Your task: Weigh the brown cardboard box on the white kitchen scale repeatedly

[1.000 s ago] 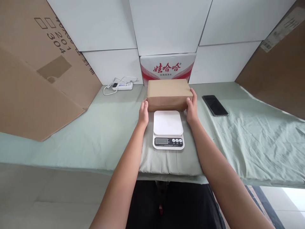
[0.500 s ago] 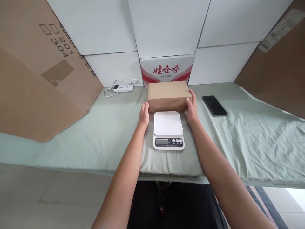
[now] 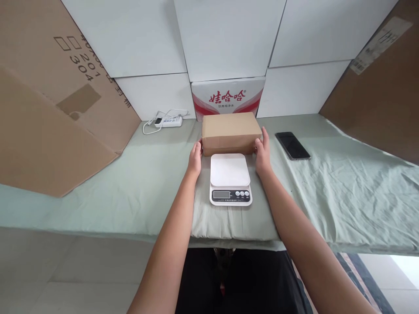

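Note:
A closed brown cardboard box (image 3: 231,126) sits on the cloth just behind a white kitchen scale (image 3: 229,170). My left hand (image 3: 195,158) is against the box's left side, its far fingers partly hidden. On the right end, my right hand (image 3: 262,153) has its thumb at the front corner and its fingers along the side. The box is held between both hands. Nothing lies on the scale's flat white platform, and its dark display panel with round buttons faces me.
A black phone (image 3: 292,145) lies to the right. At the back left is a white power strip or adapter (image 3: 168,121) with a coiled cable. A white carton with red print (image 3: 228,98) stands behind the box. Large cardboard panels (image 3: 39,109) flank the green-clothed table (image 3: 157,187).
The box stays in nearly the same place. My right hand's fingers look slightly looser and lower on the box, and the view has shifted a little.

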Tool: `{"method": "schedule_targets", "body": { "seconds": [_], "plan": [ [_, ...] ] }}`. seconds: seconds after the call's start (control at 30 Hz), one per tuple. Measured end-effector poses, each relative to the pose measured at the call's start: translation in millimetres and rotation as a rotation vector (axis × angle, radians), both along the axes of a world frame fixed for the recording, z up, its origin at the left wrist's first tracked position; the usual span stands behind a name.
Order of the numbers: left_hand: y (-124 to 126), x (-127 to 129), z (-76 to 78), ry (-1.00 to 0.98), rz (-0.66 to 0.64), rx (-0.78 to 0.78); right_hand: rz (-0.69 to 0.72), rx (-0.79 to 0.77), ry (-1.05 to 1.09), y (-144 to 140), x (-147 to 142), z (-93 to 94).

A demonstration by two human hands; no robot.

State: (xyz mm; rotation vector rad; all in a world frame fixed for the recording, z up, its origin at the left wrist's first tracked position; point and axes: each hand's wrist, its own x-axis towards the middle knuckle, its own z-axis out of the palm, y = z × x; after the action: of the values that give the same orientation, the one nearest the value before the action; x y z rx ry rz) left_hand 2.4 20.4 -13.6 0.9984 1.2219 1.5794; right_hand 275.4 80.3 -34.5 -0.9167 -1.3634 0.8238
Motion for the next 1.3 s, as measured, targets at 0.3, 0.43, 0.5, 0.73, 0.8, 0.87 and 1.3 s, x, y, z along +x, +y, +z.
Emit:
{"method": "schedule_targets", "body": {
  "seconds": [0.3,0.43,0.5,0.73,0.8,0.87,1.3],
  "plan": [
    [6,-3,-5.2,0.013,-0.040,0.027,-0.025,0.016,0.010,-4,-10,14.8],
    [5,-6,-2.8,0.024,-0.018,0.165,-0.028,0.092,-0.018,-11,-7,25.4],
    [-3,-6,-0.6,0.035,0.010,0.229,-0.020,0.136,-0.036,-23,-4,33.1],
    [-74,3,1.1,0.126,-0.037,0.253,-0.068,0.177,-0.034,-91,9,42.0],
    [-95,6,-1.1,0.154,-0.057,0.230,-0.094,0.166,-0.023,-108,13,38.1],
    [-110,8,-3.1,0.160,-0.063,0.215,-0.111,0.148,-0.025,-121,15,34.1],
    [-122,7,-3.1,0.111,-0.039,0.136,-0.183,0.098,-0.021,-130,21,27.1]
  ]
}}
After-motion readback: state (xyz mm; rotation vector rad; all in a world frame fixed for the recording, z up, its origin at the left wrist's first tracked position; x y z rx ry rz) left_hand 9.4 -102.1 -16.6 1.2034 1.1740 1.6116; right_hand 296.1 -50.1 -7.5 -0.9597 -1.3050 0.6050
